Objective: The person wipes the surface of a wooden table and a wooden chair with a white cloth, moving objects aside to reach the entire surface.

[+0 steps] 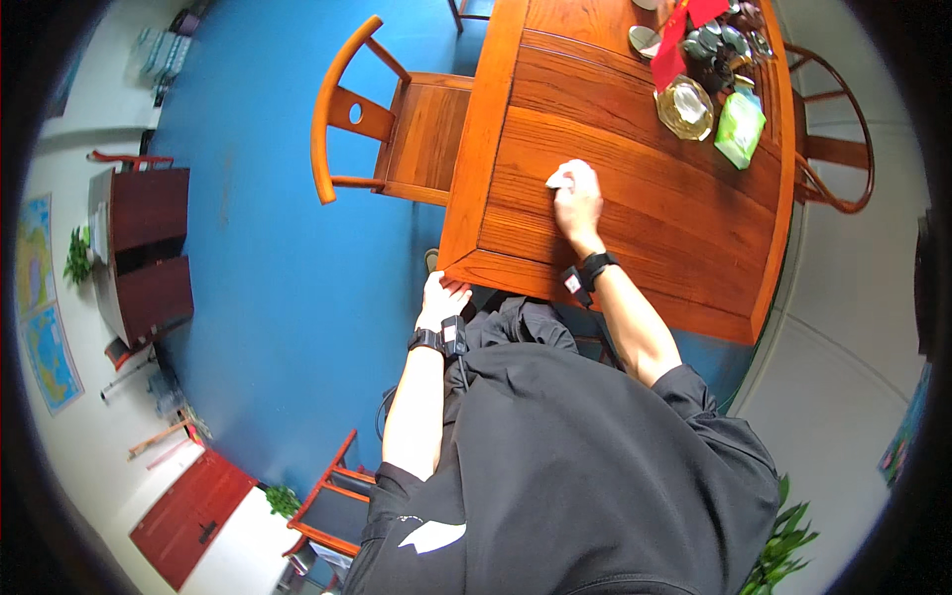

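My right hand (pixel 579 204) is closed around a crumpled white tissue or cloth (pixel 559 177) and presses it on the top of a reddish-brown wooden table (pixel 632 223). At the table's near left corner, my left hand (pixel 445 297) rests its fingers on the edge, and no object shows in it. Beyond my right hand stand a faceted amber glass bowl (pixel 684 110) and a green soft pack of tissues (pixel 740 128). Each wrist wears a black strap with a small device.
A wooden chair (pixel 424 134) stands at the table's left side, and a round-backed chair (pixel 837 145) at its right. Red cloth or paper (pixel 669 56), a round lidded dish or mirror (pixel 644 41) and several dark glassy pieces (pixel 718 41) crowd the far right.
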### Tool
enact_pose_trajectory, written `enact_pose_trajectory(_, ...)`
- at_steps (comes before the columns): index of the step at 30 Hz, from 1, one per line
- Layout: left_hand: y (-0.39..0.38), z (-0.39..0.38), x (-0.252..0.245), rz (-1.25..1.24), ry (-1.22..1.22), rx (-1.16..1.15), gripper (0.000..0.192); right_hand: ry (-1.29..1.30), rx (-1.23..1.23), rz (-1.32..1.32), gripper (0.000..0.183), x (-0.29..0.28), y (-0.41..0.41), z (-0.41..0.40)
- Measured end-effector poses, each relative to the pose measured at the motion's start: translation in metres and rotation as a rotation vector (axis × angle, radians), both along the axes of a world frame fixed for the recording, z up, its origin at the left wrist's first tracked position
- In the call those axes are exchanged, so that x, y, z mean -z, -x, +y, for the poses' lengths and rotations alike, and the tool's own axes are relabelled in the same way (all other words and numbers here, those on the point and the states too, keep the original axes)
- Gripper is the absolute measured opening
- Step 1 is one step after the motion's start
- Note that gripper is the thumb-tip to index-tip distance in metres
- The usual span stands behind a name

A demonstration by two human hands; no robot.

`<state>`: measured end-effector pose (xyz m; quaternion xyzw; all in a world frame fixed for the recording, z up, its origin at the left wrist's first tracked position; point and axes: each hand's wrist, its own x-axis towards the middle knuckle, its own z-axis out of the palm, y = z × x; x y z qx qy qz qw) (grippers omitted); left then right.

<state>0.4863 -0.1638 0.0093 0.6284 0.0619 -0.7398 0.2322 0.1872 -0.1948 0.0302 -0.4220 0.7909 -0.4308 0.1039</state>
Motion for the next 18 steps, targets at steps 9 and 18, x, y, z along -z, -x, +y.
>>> enact_pose_trajectory(9,-0.045,-0.047,0.005,0.080,0.076,0.403,0.019,-0.192,-0.636,-0.104,0.035,-0.030,-0.083,0.117)
enact_pose_trajectory(18,-0.106,-0.105,0.015,0.078,0.053,0.319,0.015,-0.030,0.427,0.187,0.018,-0.005,-0.120,0.114)
